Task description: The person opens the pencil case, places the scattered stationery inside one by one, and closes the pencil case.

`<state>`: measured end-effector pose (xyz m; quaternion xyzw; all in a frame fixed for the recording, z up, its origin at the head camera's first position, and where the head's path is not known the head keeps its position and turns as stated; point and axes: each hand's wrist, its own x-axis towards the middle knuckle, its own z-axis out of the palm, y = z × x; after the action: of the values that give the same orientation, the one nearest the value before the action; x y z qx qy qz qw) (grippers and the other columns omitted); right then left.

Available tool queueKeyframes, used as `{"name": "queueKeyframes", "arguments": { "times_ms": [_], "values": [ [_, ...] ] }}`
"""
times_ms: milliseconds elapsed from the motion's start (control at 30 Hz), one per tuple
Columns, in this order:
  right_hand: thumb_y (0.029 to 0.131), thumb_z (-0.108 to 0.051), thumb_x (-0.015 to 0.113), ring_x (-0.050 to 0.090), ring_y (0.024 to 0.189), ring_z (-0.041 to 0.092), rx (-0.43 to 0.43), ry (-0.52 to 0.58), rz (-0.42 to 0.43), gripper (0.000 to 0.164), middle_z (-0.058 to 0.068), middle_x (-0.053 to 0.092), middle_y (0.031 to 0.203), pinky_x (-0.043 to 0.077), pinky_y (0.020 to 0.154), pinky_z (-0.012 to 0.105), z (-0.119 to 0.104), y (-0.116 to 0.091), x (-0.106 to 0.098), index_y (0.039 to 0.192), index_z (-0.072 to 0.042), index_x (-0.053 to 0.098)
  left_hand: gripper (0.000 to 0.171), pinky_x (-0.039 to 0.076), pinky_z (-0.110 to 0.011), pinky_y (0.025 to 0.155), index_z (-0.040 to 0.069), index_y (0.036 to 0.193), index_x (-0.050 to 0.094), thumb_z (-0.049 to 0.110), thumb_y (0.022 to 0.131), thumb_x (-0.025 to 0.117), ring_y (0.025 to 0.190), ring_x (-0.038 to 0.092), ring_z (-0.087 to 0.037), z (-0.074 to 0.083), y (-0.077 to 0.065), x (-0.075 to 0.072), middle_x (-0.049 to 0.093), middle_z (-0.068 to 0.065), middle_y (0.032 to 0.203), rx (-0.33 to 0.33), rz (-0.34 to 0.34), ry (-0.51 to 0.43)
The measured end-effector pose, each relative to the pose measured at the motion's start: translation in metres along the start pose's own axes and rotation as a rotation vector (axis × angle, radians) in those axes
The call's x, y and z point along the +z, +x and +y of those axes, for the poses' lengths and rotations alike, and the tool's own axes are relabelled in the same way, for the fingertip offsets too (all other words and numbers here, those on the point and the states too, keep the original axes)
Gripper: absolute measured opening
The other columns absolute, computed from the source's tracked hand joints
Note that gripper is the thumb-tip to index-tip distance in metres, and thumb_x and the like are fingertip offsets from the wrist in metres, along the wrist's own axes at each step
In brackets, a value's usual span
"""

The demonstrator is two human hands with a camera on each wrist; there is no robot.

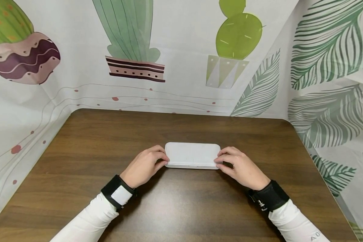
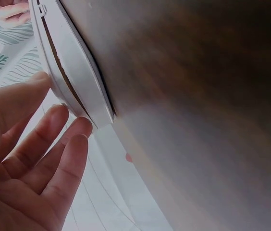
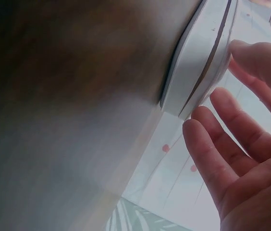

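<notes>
A white, flat oblong case (image 1: 192, 154) with rounded corners lies on the brown table, its long side toward me. My left hand (image 1: 146, 165) holds its left end at the lid, thumb at the front corner and fingers along the short side. On the opposite end, my right hand (image 1: 242, 168) grips the lid's corner in the same way. Both wrist views show a thin dark gap between lid (image 2: 49, 62) and base (image 3: 188, 72). A small clasp (image 2: 43, 9) shows on the front in the left wrist view. The inside of the case is hidden.
The wood-grain table (image 1: 181, 208) extends around the case, with rounded far corners. Behind it and at both sides hangs a white cloth (image 1: 184, 50) printed with cacti and leaves. Black bands (image 1: 118, 194) circle both wrists, over white sleeves.
</notes>
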<state>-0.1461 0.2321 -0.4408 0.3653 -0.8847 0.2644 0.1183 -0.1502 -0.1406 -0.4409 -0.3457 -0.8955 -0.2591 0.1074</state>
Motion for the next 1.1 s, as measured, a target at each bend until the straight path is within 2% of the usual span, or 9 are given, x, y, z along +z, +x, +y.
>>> {"name": "queueKeyframes", "arguments": {
  "times_ms": [567,1100],
  "values": [
    [0.088,-0.008,0.088,0.061,0.108,0.016,0.006,-0.034,-0.019,0.021,-0.002,0.066,0.113,0.056,0.087,0.033,0.0011,-0.0004,0.0008,0.105,-0.018,0.083,0.013,0.058,-0.026,0.080,0.012,0.095,0.082,0.001,0.089,0.085,0.088,0.065,-0.008,-0.0005,0.0013,0.0009,0.066,0.006,0.098,0.022,0.001,0.011],
    [0.089,-0.007,0.087,0.061,0.106,0.016,-0.008,-0.032,-0.023,0.020,-0.002,0.066,0.113,0.055,0.085,0.032,0.0015,-0.0001,0.0019,0.105,-0.017,0.082,0.013,0.058,-0.026,0.081,0.013,0.096,0.081,0.003,0.089,0.086,0.088,0.065,-0.008,-0.0001,0.0004,0.0019,0.065,0.007,0.098,0.010,0.001,0.007]
  ]
}}
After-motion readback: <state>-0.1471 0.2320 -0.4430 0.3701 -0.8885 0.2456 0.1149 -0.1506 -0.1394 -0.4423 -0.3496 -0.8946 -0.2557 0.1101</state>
